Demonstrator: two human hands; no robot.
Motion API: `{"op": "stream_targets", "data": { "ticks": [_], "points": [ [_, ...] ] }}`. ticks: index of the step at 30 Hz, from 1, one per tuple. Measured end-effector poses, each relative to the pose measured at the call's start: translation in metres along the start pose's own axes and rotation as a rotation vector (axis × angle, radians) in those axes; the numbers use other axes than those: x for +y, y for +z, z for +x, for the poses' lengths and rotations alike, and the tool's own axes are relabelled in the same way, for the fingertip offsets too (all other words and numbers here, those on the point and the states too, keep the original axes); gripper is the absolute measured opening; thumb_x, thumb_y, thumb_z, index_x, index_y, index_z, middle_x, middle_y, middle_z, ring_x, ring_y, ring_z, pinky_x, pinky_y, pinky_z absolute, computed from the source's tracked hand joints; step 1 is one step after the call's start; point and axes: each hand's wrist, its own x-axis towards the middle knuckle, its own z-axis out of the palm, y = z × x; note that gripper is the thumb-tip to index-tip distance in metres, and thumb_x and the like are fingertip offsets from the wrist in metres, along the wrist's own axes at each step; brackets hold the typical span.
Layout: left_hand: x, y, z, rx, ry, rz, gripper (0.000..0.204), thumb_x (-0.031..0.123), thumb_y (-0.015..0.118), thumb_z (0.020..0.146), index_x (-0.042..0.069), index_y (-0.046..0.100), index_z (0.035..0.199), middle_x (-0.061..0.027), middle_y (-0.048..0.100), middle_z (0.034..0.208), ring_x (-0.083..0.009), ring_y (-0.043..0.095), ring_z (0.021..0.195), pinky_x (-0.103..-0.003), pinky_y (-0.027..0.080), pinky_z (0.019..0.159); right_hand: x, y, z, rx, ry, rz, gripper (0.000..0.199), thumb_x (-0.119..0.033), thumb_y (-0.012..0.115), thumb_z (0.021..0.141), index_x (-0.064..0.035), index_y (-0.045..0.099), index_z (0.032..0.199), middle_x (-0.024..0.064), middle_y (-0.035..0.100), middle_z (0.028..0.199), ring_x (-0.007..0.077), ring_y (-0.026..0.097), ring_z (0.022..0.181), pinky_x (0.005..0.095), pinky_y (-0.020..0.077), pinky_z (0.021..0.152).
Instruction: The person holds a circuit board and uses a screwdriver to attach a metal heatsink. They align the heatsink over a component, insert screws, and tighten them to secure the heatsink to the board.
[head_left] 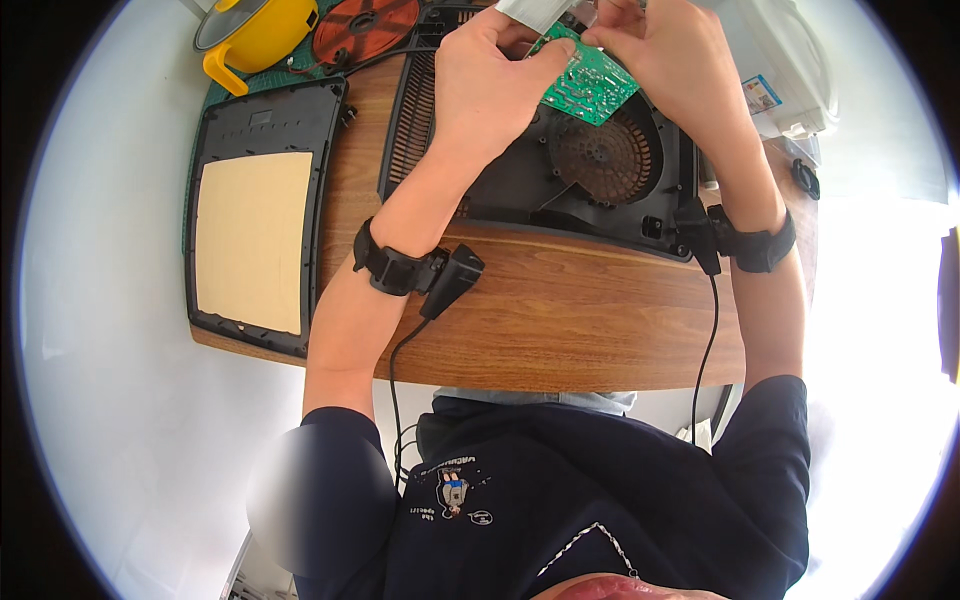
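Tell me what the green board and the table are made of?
The green board, held by both hands, looks like stiff coated fibreglass or plastic: flat, glossy green with fine pale lines. The table looks like varnished wood or a wood-look layer: brown streaky grain, slight shine.

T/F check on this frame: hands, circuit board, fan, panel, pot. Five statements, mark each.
1. Both hands (left hand, right hand) hold the green circuit board. True.
2. The board lies flat on the table. False: it is held above the black housing.
3. A round fan sits in the housing. True.
4. The black panel with the tan sheet lies to the person's right. False: left.
5. The pot is red. False: yellow.
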Motion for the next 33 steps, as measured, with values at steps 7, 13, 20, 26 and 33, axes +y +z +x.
{"op": "stream_targets", "data": {
  "ticks": [7, 13, 20, 26, 33],
  "points": [
    [-0.003, -0.002, 0.004, -0.017, -0.060, -0.110, 0.020, 0.002, 0.076, 0.091, -0.005, 0.071, 0.110, -0.0015, 0.071, 0.089, -0.0063, 0.060, 0.077, -0.026, 0.051, 0.068, 0.003, 0.004, -0.001, 0.037, 0.062, 0.045, 0.017, -0.007, 0.081, 0.082, 0.0015, 0.071, 0.093, 0.0197, 0.072, 0.077, 0.0299, 0.073, 0.072, 0.0375, 0.0559, 0.067],
    [-0.013, -0.008, 0.010, -0.054, -0.092, -0.241, 0.028, 0.003, 0.078, 0.090, -0.005, 0.071, 0.116, -0.0064, 0.075, 0.101, -0.0083, 0.067, 0.087, -0.024, 0.053, 0.075, 0.006, 0.009, -0.001, 0.060, 0.079, 0.114, 0.018, -0.006, 0.082, 0.084, 0.0021, 0.070, 0.096, 0.0184, 0.073, 0.078, 0.0236, 0.073, 0.072, 0.0354, 0.0557, 0.067],
    [-0.004, -0.011, 0.012, -0.018, -0.193, -0.286, 0.023, -0.002, 0.072, 0.093, -0.007, 0.070, 0.114, -0.0070, 0.073, 0.099, -0.0104, 0.066, 0.086, -0.027, 0.053, 0.075, -0.001, 0.009, -0.007, 0.202, 0.055, 0.118, 0.015, -0.006, 0.079, 0.087, 0.0028, 0.069, 0.095, 0.0099, 0.073, 0.079, 0.0152, 0.069, 0.071, 0.0303, 0.0538, 0.066],
    [-0.020, -0.017, 0.018, 0.006, -0.218, -0.375, 0.024, -0.002, 0.072, 0.093, -0.007, 0.069, 0.116, -0.0072, 0.073, 0.103, -0.0123, 0.067, 0.090, -0.028, 0.053, 0.080, 0.050, -0.031, -0.018, 0.212, -0.056, 0.966, 0.024, -0.002, 0.063, 0.094, 0.0027, 0.056, 0.116, 0.0101, 0.064, 0.098, 0.0150, 0.060, 0.075, 0.0271, 0.0493, 0.068],
    [-0.029, -0.022, 0.024, 0.048, -0.219, -0.429, 0.027, 0.000, 0.072, 0.094, -0.004, 0.069, 0.120, -0.0078, 0.074, 0.108, -0.0142, 0.069, 0.094, -0.030, 0.054, 0.084, 0.086, -0.038, -0.063, 0.166, 0.148, 0.904, 0.017, 0.006, 0.038, 0.077, -0.0004, 0.050, 0.087, 0.0114, 0.050, 0.096, 0.0150, 0.044, 0.073, 0.0292, 0.0428, 0.066]
  ]
}}
